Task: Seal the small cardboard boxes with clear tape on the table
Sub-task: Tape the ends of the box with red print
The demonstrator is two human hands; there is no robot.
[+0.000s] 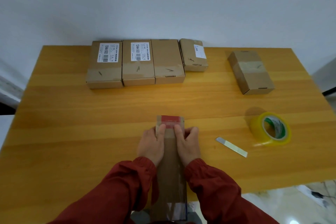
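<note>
A long narrow cardboard box with a red label at its far end lies lengthwise at the table's front edge, overhanging toward me. My left hand holds its left side with the thumb on top. My right hand holds its right side, thumb pressed on the top face near the red label. A strip of clear tape crosses the box under my thumbs. A yellow-tinted roll of clear tape stands on the table to the right. A small metal blade lies between the box and the roll.
Three brown boxes stand side by side at the table's back, with a smaller box beside them. Another taped box sits at the back right. The wooden table ends near me; floor shows at lower right.
</note>
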